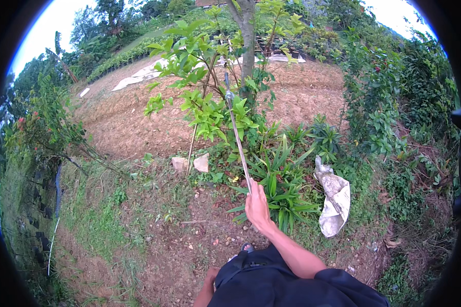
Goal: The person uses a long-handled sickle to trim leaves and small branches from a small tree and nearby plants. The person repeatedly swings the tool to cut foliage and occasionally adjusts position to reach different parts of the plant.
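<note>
My right hand [258, 203] is closed around the near end of a long thin wooden pole [239, 144]. The pole runs up and away from me, with a dark tip and a wrapped joint near its far end. That end lies in front of the tree trunk [248, 46], among the leafy branches [205, 111] of a shrub. My left hand [212, 274] hangs low beside my dark clothing, mostly hidden, so its fingers cannot be made out.
A crumpled, dirty white sack [335, 203] lies on the ground to the right, beside strap-leaved plants [278, 184]. Two stone-like pieces [201, 162] stand by a thin stake [192, 147]. Beyond are a bare soil bank [138, 128] and rows of potted plants [126, 55].
</note>
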A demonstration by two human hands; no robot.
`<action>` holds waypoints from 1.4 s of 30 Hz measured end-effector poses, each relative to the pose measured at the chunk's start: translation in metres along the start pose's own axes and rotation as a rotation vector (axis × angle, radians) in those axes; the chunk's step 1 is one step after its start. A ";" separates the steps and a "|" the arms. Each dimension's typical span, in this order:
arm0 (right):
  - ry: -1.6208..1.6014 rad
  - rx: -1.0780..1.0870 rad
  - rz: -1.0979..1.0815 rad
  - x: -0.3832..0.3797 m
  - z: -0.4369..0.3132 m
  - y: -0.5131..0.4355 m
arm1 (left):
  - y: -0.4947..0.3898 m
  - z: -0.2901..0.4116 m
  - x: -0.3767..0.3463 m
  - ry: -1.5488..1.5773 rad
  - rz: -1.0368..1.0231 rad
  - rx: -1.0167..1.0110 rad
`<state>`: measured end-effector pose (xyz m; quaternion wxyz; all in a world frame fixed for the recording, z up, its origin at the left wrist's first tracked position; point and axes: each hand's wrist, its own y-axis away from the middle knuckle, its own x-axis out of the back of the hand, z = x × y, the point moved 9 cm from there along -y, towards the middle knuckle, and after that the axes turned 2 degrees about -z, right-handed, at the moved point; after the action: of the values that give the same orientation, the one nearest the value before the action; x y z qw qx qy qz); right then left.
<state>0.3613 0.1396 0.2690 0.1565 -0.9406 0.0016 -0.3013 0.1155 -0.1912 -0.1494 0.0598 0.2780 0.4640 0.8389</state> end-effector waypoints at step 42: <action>0.041 -0.026 0.035 0.001 0.004 -0.031 | 0.001 -0.006 0.006 0.002 0.032 0.027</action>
<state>0.3615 0.1702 0.2751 0.1494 -0.9360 0.0253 -0.3178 0.1076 -0.1942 -0.1489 0.0422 0.2851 0.4708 0.8338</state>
